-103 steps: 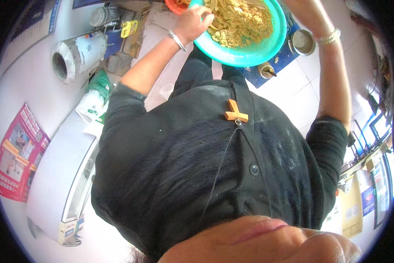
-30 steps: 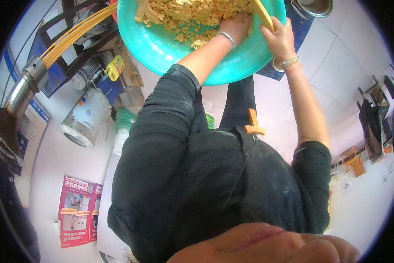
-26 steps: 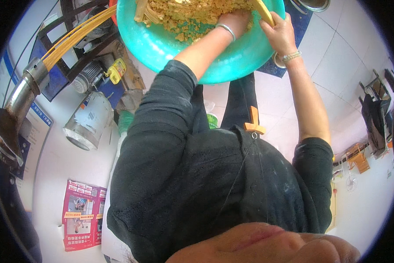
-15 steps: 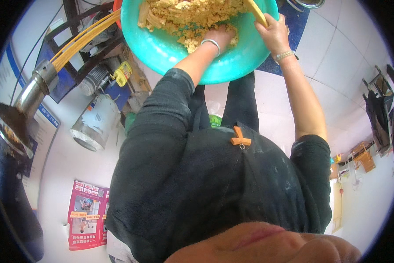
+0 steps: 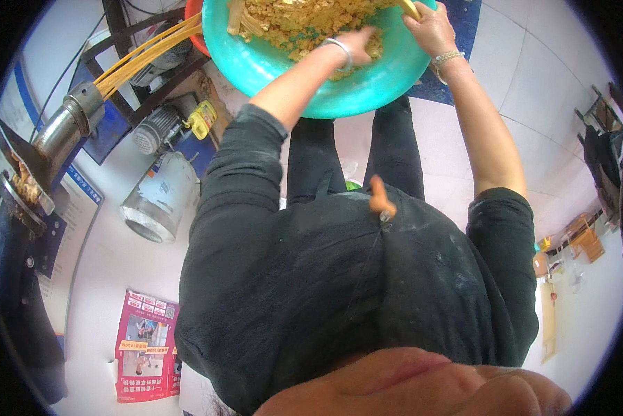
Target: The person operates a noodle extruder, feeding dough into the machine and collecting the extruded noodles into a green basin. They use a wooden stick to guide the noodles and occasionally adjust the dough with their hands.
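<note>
A turquoise basin (image 5: pixel 339 102) sits at twelve o'clock, cut off by the upper edge. Inside lies crumbly yellow dough (image 5: pixel 294 24). At ten o'clock, a metal nozzle (image 5: pixel 72 125) has yellow noodle strands (image 5: pixel 148 50) running lengthwise from it toward two o'clock. The right hand (image 5: pixel 431 33), at one o'clock on an outstretched arm, has thumb and fingers closed on a wooden-looking stick (image 5: pixel 410 10) by the basin's rim. The left hand (image 5: pixel 356 47) reaches into the basin, fingers slightly parted, toward two o'clock, touching crumbs; whether it grasps any, I cannot tell. The stick's long axis points toward eleven o'clock.
</note>
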`<state>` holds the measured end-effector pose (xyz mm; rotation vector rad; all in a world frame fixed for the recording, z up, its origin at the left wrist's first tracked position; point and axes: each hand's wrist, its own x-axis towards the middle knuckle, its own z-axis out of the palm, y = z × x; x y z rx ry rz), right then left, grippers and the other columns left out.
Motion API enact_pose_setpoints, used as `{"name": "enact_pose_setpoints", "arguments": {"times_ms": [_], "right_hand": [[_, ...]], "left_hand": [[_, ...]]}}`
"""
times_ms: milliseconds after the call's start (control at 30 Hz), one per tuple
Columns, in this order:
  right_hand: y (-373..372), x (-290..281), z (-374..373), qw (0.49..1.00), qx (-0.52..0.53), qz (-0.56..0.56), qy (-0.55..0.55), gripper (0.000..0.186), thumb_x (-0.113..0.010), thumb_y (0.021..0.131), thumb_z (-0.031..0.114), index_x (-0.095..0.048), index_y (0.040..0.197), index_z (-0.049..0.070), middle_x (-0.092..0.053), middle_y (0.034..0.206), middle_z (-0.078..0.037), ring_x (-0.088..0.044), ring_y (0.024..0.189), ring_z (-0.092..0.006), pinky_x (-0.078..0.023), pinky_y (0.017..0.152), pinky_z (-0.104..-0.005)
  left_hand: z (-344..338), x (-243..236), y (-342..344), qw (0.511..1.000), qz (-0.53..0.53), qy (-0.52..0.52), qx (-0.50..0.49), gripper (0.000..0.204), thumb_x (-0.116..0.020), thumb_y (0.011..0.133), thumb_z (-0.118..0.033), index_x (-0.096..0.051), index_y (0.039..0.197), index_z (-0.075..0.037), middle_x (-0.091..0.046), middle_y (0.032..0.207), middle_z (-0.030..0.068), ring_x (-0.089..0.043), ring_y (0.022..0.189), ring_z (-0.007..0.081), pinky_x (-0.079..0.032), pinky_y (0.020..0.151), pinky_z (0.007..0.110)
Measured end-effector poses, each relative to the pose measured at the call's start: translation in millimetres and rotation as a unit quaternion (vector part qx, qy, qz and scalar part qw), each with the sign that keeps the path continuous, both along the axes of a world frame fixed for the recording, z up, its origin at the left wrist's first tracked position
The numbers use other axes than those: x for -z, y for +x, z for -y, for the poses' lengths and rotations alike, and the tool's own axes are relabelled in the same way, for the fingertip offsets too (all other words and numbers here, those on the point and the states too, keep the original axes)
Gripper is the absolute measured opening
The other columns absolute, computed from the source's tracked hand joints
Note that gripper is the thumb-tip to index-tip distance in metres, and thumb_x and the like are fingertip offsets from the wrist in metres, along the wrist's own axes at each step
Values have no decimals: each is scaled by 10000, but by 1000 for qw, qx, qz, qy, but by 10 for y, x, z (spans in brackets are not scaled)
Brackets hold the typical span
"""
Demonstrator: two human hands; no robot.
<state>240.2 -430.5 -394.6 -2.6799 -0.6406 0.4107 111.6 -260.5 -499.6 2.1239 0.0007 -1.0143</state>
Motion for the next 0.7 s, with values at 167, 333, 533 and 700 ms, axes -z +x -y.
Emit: {"name": "enact_pose_setpoints", "arguments": {"times_ms": [167,333,533,700], "right_hand": [[30,-85,-44,996,27,-84,-1,287,-692,809,249,-752,1057,116,-568,1095,-275,-613,981,-431,-509,847,-524],[28,14,26,996,20,-74,37,265,-693,795,230,-745,1009,83,-566,1078,-280,-616,941,-435,-521,829,-506],[87,-150,-90,992,22,-103,63,231,-696,803,200,-735,982,58,-558,1083,-267,-632,921,-430,-531,836,-492],[166,-180,-85,993,2,-108,54,213,-695,824,191,-736,993,67,-553,1098,-254,-645,901,-424,-539,841,-476]], "left_hand": [[-334,7,-222,965,-28,-31,-261,662,-616,963,-330,-378,1561,-177,-658,1297,267,-668,1118,448,-507,1020,571],[108,-239,-279,955,-13,221,-199,567,-373,1037,-509,-510,1422,-116,-700,1172,278,-666,1076,479,-487,975,595],[113,407,-283,960,-20,85,-267,483,-443,1019,-396,-669,1216,-17,-708,1172,262,-682,1056,430,-511,957,513],[169,66,-242,748,-139,-207,-615,581,-615,955,-477,-697,1250,17,-722,1201,189,-682,1057,284,-511,958,377]]}}
